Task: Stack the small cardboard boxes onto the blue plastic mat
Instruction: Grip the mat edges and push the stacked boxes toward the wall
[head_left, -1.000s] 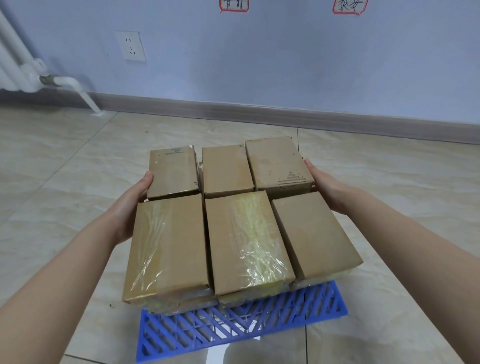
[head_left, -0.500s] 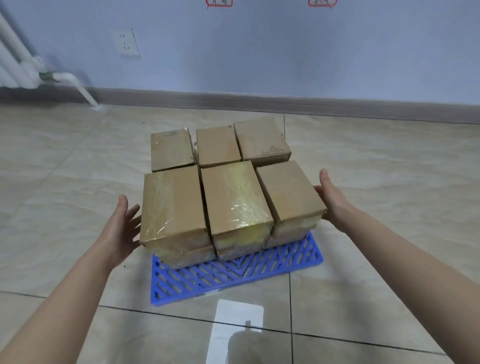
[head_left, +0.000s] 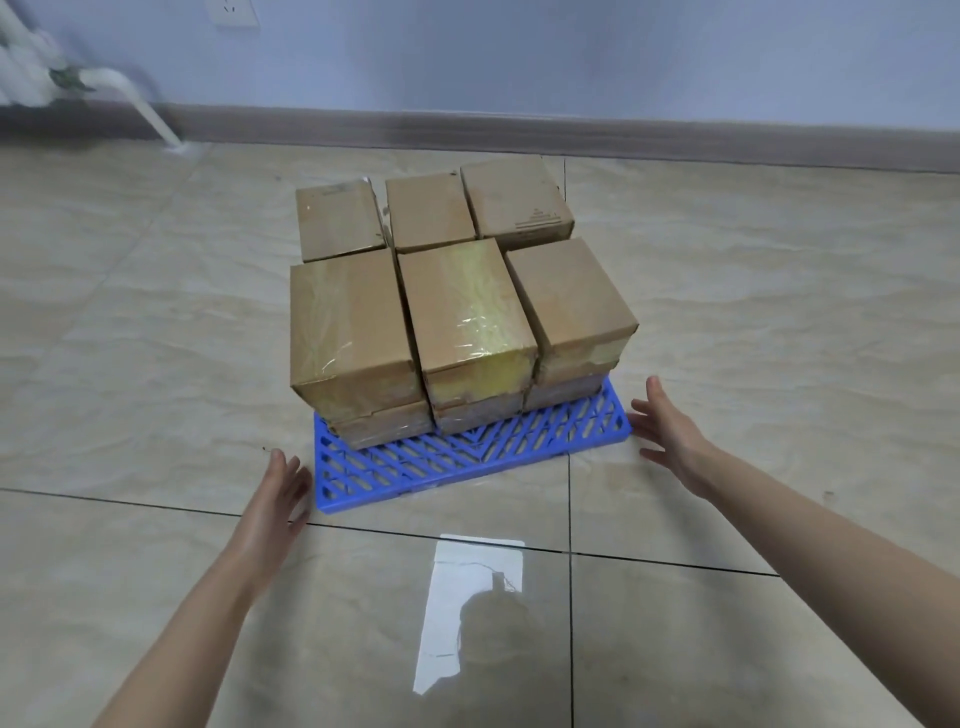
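While the brown cardboard boxes (head_left: 457, 301) sit packed in two layers, three across and two deep, on the blue plastic lattice mat (head_left: 467, 457), both hands hover empty at its near corners. The left hand (head_left: 272, 512) is flat, fingers loosely together, just beside the mat's left edge; the right hand (head_left: 670, 434) has its fingers spread, close to the right corner. I'd guess they flank the mat to steady or shift it. The stack sits toward the far side, leaving the near strip bare. Glossy beige floor tiles (head_left: 156, 364) lie clear all round; a white pipe (head_left: 132, 98) stays well apart.
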